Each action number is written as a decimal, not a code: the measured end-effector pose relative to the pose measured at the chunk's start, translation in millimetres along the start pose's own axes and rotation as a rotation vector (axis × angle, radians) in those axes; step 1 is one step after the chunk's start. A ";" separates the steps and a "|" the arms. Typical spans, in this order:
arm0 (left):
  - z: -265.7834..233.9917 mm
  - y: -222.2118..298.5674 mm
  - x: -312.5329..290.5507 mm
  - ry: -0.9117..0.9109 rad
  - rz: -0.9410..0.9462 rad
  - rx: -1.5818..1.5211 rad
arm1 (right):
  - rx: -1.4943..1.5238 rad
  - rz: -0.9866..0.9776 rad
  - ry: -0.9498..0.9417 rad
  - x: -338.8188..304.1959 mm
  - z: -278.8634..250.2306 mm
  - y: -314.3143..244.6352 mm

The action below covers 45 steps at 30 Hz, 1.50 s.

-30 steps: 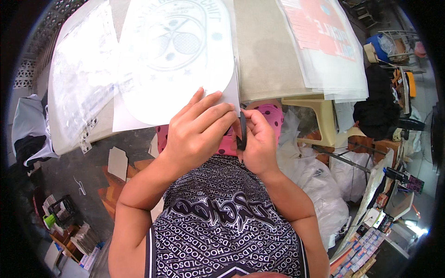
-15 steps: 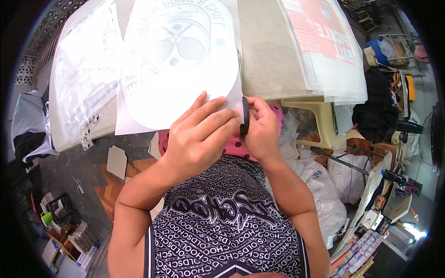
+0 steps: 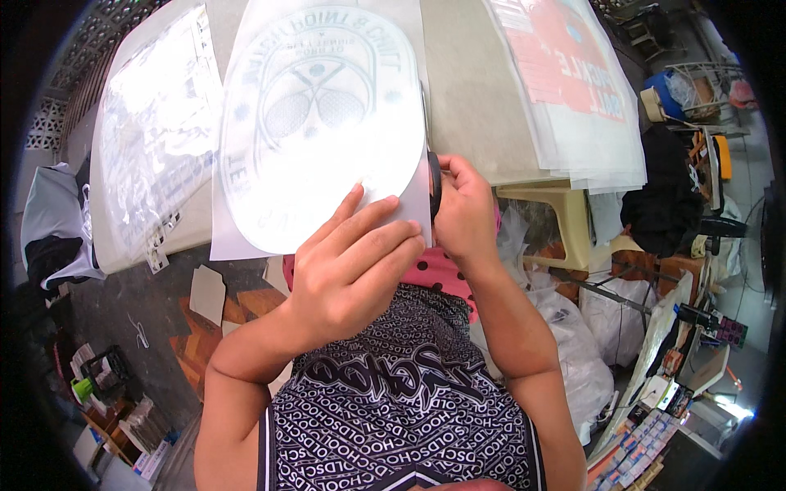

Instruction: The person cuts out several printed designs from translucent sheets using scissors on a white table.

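Observation:
A large white sheet (image 3: 327, 192) with a faint mirrored print of crossed rackets in an oval frame lies in front of me, its near end reaching past the table edge. Across its lower right part rest the fingers of my left hand (image 3: 344, 266), fairly straight; its thumb is hidden, apparently beneath, holding the sheet. At the sheet's right edge, my right hand (image 3: 465, 214) is closed round the black handles of scissors (image 3: 435, 186). A thin length of blade shows along that edge, pointing away from me.
Clear plastic-covered sheets (image 3: 160, 131) lie on the table's left side. At the right is a stack of translucent sheets with red print (image 3: 585, 106). A cream plastic stool (image 3: 565, 217) stands below the table's right side, near white plastic bags (image 3: 569, 352).
The printed sheet has shifted toward me, and its faint print shows more clearly. My right hand and the scissors have moved slightly away from me along the sheet's edge. My left hand stays on the sheet.

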<state>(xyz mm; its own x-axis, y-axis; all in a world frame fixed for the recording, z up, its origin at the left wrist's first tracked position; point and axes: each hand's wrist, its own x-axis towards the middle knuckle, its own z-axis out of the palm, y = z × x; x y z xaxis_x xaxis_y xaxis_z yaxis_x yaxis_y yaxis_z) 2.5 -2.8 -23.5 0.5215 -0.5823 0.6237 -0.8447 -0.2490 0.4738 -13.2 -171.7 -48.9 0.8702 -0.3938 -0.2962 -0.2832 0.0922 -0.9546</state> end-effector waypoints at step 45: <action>-158.4 -18.5 -12.6 -0.609 -0.601 0.078 | -0.062 0.068 -0.046 28.2 -130.7 -17.5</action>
<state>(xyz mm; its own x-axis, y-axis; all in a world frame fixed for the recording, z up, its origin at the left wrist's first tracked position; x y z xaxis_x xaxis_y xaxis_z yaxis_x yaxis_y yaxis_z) 30.7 131.8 58.4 0.7464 -0.6426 -0.1730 -0.4630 -0.6882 0.5586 -36.4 -304.0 -36.5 0.8655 -0.3455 -0.3626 -0.3652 0.0600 -0.9290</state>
